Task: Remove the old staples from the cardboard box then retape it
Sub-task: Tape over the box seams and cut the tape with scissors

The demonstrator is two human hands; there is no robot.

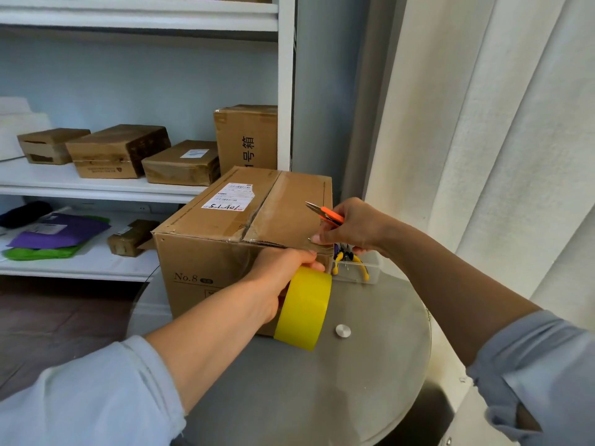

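Taping the brown cardboard box [225, 233] on the round grey table [370, 365].
The left hand [283, 272] grips a yellow tape roll [304, 312] against the box's near edge; the right hand [351, 225], fingers curled, holds orange-handled snips [323, 213] at its corner.

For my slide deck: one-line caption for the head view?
Left hand holds yellow tape roll against cardboard box; right hand grips orange snips.
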